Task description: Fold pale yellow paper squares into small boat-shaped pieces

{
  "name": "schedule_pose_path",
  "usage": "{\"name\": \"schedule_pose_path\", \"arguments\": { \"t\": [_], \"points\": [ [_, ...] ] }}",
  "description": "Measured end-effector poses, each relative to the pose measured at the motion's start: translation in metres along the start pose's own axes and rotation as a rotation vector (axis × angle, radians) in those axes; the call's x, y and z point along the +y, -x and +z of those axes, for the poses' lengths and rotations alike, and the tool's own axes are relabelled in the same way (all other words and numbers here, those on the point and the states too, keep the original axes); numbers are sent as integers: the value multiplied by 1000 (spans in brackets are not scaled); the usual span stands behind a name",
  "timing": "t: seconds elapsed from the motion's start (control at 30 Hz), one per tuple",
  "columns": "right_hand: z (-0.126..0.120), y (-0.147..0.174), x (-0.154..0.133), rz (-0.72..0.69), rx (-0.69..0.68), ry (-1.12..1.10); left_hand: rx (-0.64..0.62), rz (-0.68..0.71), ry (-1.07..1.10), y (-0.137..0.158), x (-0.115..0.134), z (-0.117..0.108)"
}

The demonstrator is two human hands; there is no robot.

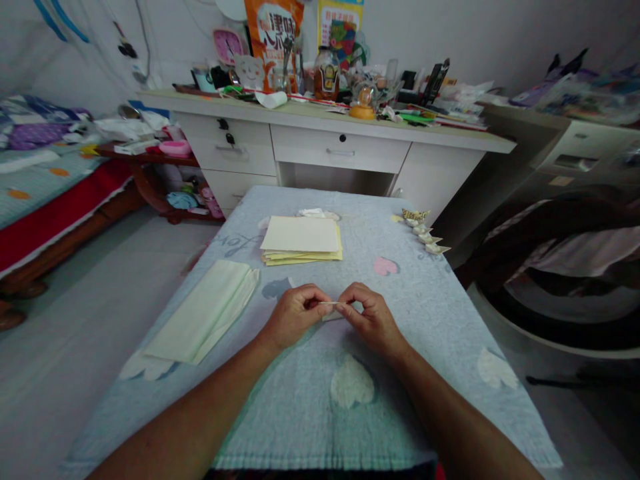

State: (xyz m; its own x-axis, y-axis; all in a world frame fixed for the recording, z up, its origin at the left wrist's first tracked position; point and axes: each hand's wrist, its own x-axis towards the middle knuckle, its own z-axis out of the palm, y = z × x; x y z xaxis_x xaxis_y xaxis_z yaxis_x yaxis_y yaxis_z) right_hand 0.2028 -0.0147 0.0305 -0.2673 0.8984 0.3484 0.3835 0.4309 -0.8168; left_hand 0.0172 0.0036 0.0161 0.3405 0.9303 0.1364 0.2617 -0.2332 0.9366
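Note:
A small folded piece of pale paper (333, 315) is held just above the cloth-covered table, seen nearly edge-on. My left hand (296, 312) pinches its left end, and my right hand (371, 316) pinches the right end. Both thumbs meet close together near its middle, and the fingers hide much of it. Beyond my left hand lies a stack of cream and yellow paper sheets (301, 235). Further left rests a pale green folded stack of thin paper (203, 310). Several small folded paper shapes (426, 233) stand in a row at the table's far right edge.
A blue-grey cloth with heart patterns (425, 387) covers the table. Behind it stands a white desk (340, 148) crowded with a honey jar (327, 73), a pink clock (229, 45) and bags. A washing machine (565, 200) stands at right, a bed (60, 200) at left.

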Motion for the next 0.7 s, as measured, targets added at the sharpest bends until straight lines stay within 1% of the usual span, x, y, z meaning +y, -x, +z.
{"name": "schedule_pose_path", "arguments": {
  "t": [0.13,0.23,0.37,0.43,0.5,0.6,0.7],
  "points": [
    [-2,-1,0,-9,-10,-23,-4,-9,4,0,2,0],
    [-6,-1,0,4,-38,-49,-3,-22,48,-1,3,-1],
    [-9,2,1,92,-42,-151,-27,-89,220,-2,0,0],
    [-7,2,2,150,-26,-220,-37,-130,334,-2,-1,0],
    [-3,3,3,177,-10,-256,-19,-157,440,-2,0,2],
    [3,1,3,188,-2,-235,0,-179,561,-2,1,4],
    [7,1,3,191,-11,-201,-15,-189,610,-2,0,6]
  ]
}}
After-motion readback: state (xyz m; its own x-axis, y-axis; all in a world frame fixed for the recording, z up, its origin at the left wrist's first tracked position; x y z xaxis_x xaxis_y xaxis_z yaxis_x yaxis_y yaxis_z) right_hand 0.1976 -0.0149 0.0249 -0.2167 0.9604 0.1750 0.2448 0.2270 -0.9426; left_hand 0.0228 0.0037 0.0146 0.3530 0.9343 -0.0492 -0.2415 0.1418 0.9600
